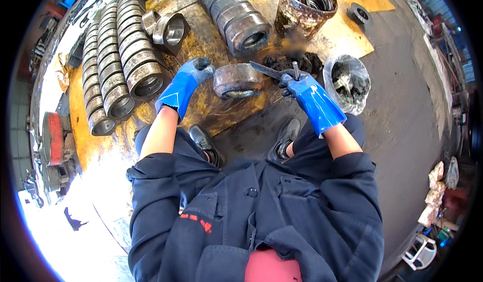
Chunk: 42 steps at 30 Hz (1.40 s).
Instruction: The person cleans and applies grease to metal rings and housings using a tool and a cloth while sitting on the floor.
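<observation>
A thick metal ring (238,80), its outside brown and stained, rests on the oily yellow-brown sheet in front of me. My left hand (187,81), in a blue rubber glove, is closed right beside the ring's left edge. Its curled fingers hide whether anything is in them. My right hand (303,90), gloved the same, grips a knife-like scraper (265,71). That dark, flat blade points left, with its tip over the ring's upper right rim. A short metal rod (296,70) sticks up by the right fingers; I cannot tell if it belongs to the scraper.
Long rows of similar rings (136,45) lie to the left, with another thick row (231,15) straight ahead. A grimy bucket (306,18) holds rings. Dark greasy matter (282,63) lies behind my right hand, beside a plastic-lined tub (347,83). My shoes (204,140) flank the near sheet edge.
</observation>
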### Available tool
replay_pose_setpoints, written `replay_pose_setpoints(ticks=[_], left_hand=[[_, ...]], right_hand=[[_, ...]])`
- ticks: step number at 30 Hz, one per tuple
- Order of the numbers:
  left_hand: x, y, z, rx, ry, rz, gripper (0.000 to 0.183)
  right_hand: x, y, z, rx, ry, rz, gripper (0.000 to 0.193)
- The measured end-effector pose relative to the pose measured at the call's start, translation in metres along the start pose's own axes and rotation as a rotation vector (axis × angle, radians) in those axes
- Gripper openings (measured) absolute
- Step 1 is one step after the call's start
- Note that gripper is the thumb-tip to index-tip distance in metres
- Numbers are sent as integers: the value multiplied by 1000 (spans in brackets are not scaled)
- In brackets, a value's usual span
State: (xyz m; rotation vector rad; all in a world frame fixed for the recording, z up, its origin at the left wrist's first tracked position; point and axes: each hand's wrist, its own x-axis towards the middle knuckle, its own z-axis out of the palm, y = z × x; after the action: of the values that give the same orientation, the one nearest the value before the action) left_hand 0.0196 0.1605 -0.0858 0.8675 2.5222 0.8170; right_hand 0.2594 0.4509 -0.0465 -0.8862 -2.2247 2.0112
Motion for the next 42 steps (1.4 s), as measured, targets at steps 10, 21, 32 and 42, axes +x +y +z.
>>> replay_pose_setpoints(ticks=[10, 21, 32, 42], left_hand=[[-39, 79, 96, 668, 77, -265, 78], [16, 19, 180, 953, 593, 16, 45], [105, 35, 129, 915, 211, -159, 25], [96, 59, 20, 709, 44, -82, 52]], right_hand=[[5, 10, -12, 249, 56, -5, 28], [-11, -43, -74, 850, 194, 35, 39], [-7, -54, -74, 1013, 163, 100, 48], [-7, -65, -44, 606, 202, 127, 24]])
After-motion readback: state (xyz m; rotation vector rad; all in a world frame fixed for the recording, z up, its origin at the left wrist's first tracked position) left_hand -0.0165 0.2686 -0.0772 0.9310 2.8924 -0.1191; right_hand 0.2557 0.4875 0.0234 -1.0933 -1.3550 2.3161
